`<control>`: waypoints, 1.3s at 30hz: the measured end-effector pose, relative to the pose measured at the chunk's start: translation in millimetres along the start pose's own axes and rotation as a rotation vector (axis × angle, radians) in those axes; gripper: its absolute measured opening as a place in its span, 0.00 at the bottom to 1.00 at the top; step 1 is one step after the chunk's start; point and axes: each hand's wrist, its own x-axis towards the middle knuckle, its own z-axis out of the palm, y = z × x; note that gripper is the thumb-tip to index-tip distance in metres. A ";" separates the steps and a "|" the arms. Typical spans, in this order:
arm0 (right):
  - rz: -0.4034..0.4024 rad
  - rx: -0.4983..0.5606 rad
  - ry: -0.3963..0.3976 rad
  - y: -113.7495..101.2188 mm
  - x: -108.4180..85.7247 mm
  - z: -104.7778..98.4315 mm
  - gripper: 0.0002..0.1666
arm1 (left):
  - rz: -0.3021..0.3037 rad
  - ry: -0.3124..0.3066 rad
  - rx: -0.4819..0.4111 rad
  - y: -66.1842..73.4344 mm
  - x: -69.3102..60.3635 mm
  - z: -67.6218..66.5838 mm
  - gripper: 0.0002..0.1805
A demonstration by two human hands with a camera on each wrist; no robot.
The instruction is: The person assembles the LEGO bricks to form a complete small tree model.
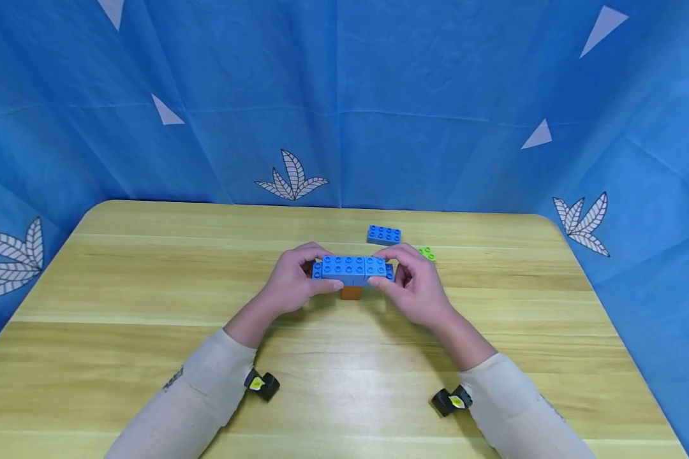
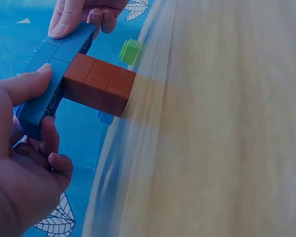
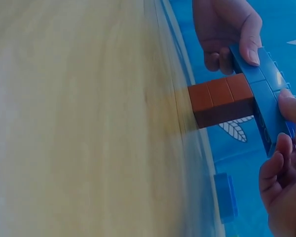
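In the head view, a T-shaped build of toy building bricks stands at mid-table. Its stem is a column of orange-brown bricks point(image 1: 351, 293), three high in the left wrist view point(image 2: 98, 85). Across the top lie two layers of blue bricks point(image 1: 344, 265), the lower layer sticking out at both ends. My left hand point(image 1: 295, 280) grips the left end, thumb on the near side and fingers behind. At the other end my right hand point(image 1: 420, 288) pinches the upper blue brick between thumb and fingers. Part of each end is hidden by the hands.
A loose blue brick point(image 1: 384, 235) lies behind the build on the wooden table point(image 1: 178, 280). To its right is a light green brick point(image 1: 427, 253), partly covered by my right hand. A blue patterned cloth point(image 1: 413, 115) hangs beyond the table's back edge.
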 end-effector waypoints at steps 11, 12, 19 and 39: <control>0.159 0.038 0.005 7.2 -9.2 -2.0 0.37 | 0.007 -0.012 0.039 2.8 0.5 -1.5 0.16; 0.192 0.024 -0.011 9.9 -10.9 -3.5 0.39 | 0.011 -0.014 0.038 2.8 0.5 -1.4 0.16; 0.344 -0.100 -0.008 25.6 -14.4 -8.3 0.36 | 0.019 -0.019 0.039 2.4 0.9 -1.9 0.17; 0.504 -0.301 0.254 51.0 19.0 0.9 0.36 | 0.009 -0.019 0.034 1.6 1.2 -2.3 0.16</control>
